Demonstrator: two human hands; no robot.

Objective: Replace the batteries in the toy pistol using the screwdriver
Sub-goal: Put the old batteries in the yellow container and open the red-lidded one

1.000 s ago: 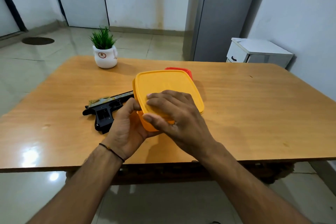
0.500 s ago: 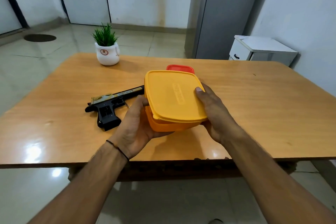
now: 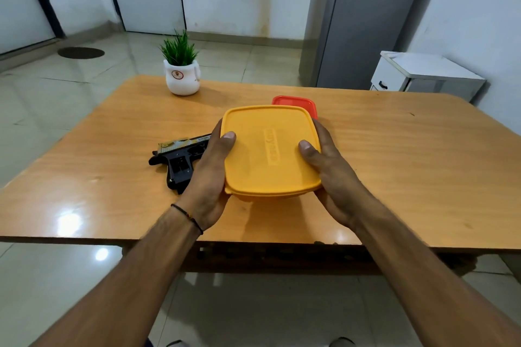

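Holding the yellow container (image 3: 270, 149) from both sides is what's going on here: the left hand (image 3: 210, 177) is wrapped around its left edge with the thumb laid on the lid, and the right hand (image 3: 327, 169) is wrapped around the right edge, thumb on top too. Both hands are closed onto the box, fingers mostly tucked underneath where they can't be seen. The lid looks fully seated, so presumably the box has to be opened next. Whether the screwdriver or spare batteries are inside can't be told, since neither is in view anywhere.

For doing this bit well, the base is probably best steadied with one hand while a corner of the lid is peeled up with the other thumb. If it's popped off with the box tilted, whatever's inside could be spilled over the table (image 3: 394, 149), so it should be kept level or set down first.

The toy pistol (image 3: 180, 158) is lying flat on the table just left of the box, partly hidden behind the left hand. Its long axis runs roughly left to right, rising a little toward the right; the barrel end seems to be pointed right, under the hand, with the grip angled toward the near edge. A red container (image 3: 296, 101) is tucked right behind the yellow one, and a small potted plant (image 3: 181, 70) is parked further back.
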